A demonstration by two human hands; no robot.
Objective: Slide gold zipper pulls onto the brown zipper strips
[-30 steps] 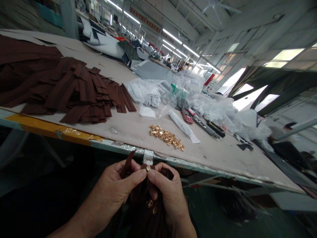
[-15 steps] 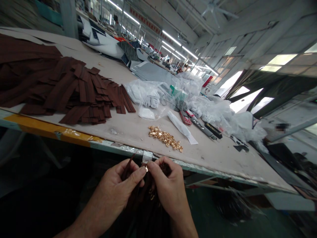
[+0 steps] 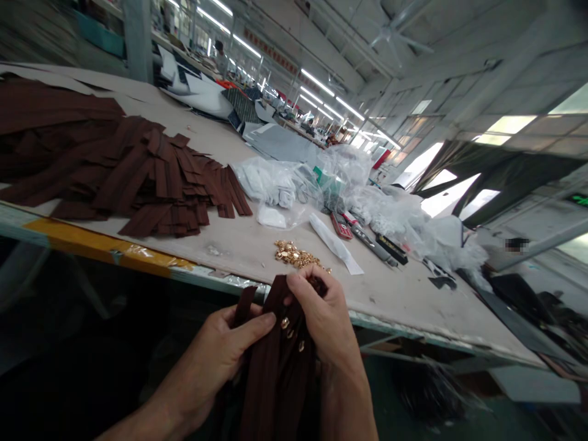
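My left hand (image 3: 215,346) is closed on a brown zipper strip (image 3: 265,367), thumb on top, with another strip end standing up behind the thumb. My right hand (image 3: 331,312) pinches the upper ends of a bunch of brown zipper strips just past the table's front edge. Small gold zipper sliders (image 3: 285,323) show on the strips between my hands. The strips hang down into shadow, where their lower ends are lost. Beyond my right hand, a heap of gold sliders (image 3: 291,254) lies on the table, partly covered by that hand.
A large pile of brown zipper strips (image 3: 133,162) covers the table's left side. Clear plastic bags (image 3: 275,184) with white contents lie behind the sliders. A white paper strip (image 3: 337,245), a red calculator-like object (image 3: 340,225) and a grey tool (image 3: 374,245) lie to the right.
My right hand has risen and moved slightly right, drawing strip ends up over the table edge. A wide brown strip and several gold sliders now show between my hands.
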